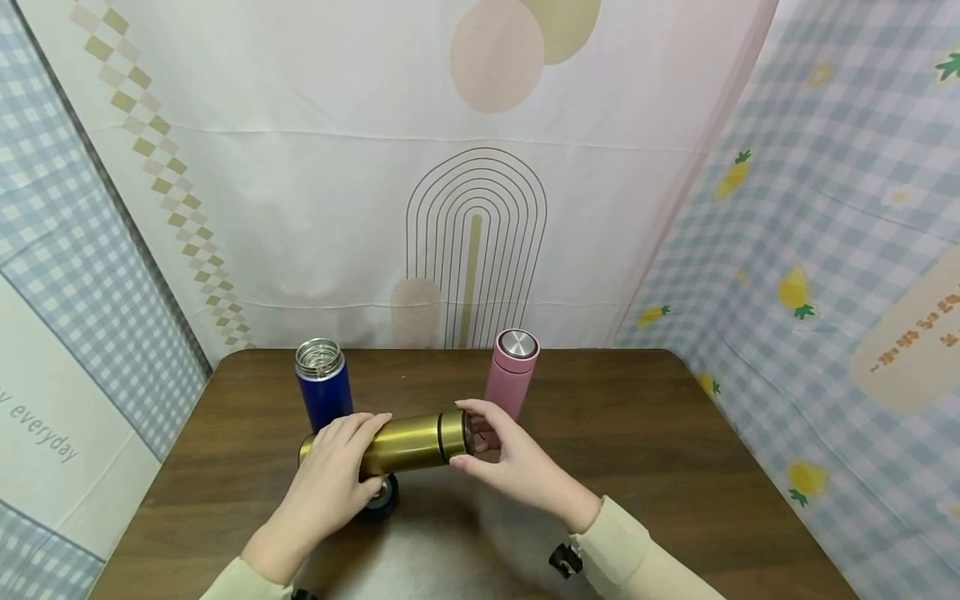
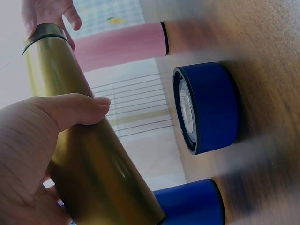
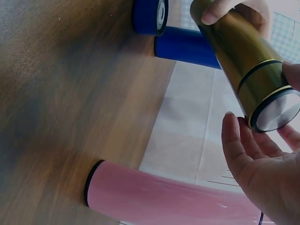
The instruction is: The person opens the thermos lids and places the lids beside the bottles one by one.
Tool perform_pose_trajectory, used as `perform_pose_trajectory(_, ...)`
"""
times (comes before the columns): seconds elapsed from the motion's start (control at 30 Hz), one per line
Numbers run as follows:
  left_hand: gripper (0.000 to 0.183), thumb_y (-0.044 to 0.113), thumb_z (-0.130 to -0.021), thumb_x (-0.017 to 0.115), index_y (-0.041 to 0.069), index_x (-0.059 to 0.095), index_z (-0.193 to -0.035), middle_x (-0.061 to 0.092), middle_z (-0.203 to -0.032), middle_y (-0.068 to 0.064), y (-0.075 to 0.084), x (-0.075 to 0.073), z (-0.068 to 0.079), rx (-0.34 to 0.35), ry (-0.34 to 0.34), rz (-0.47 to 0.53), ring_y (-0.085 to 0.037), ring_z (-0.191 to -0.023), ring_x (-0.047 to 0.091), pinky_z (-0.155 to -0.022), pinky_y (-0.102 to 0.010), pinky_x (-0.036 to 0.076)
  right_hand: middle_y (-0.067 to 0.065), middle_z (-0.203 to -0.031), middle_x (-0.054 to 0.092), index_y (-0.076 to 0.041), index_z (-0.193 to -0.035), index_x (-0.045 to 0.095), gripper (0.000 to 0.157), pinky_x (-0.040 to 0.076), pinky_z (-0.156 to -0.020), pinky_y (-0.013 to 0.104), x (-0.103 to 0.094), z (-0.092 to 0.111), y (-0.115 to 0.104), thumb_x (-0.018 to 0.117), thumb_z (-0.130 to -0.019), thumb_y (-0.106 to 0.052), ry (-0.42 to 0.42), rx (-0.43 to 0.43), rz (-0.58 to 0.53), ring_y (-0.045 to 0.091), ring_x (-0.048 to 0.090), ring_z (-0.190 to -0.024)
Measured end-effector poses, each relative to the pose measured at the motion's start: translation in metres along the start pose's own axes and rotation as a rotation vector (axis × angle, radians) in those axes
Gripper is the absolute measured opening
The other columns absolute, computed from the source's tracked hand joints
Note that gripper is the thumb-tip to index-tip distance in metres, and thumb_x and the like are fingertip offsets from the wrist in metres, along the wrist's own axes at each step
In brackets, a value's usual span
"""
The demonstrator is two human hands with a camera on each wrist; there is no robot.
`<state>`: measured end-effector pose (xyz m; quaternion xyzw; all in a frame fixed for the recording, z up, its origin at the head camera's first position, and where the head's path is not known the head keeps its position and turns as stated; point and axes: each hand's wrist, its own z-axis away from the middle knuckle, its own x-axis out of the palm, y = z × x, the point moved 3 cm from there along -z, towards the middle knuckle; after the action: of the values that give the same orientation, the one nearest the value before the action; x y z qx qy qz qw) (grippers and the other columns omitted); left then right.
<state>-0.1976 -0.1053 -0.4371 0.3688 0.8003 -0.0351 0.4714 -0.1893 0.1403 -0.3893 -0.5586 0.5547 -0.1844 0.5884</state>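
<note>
A gold thermos bottle [image 1: 408,444] is held nearly level above the table, its capped end pointing right. My left hand [image 1: 330,479] grips its body, the thumb lying along the near side. At the other end, my right hand [image 1: 525,467] has thumb and fingertips around the gold cap [image 3: 269,91], whose silver disc shows in the right wrist view. The cap sits on the bottle. Behind my left hand stands a blue thermos [image 1: 322,396] with its mouth uncovered. Its likely lid, a blue cap [image 2: 213,108] with a black rim, lies on the table below the gold bottle.
A pink thermos [image 1: 512,379] with its silver-topped lid on stands upright just behind my right hand. The brown wooden table [image 1: 637,467] ends at a patterned white cloth [image 1: 337,208], with checked cloths on both sides.
</note>
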Motion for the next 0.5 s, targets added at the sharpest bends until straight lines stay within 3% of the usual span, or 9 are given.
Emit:
perform_pose_trajectory(0.23, 0.084, 0.015, -0.058, 0.087, 0.011, 0.053, -0.135, 0.054, -0.12, -0.009, 0.001, 0.003, 0.0, -0.003, -0.005, -0.003, -0.031, -0.11, 0.05, -0.096, -0.049, 0.036, 0.004, -0.123, 0.053, -0.019, -0.14, 0.041, 0.063, 0.051, -0.087, 0.041, 0.001, -0.003, 0.02, 0.072, -0.087, -0.031, 0.067, 0.134, 0.062, 0.017, 0.059, -0.103)
perform_pose_trajectory(0.5, 0.083, 0.014, -0.058, 0.087, 0.011, 0.053, -0.135, 0.054, -0.12, -0.009, 0.002, 0.003, 0.0, -0.005, 0.004, -0.007, -0.032, -0.111, 0.049, -0.097, -0.05, 0.036, -0.001, -0.106, 0.061, -0.014, -0.128, 0.053, 0.051, 0.051, -0.076, 0.031, 0.0, -0.001, 0.027, 0.056, -0.093, -0.05, 0.095, 0.243, 0.182, 0.012, 0.059, -0.087)
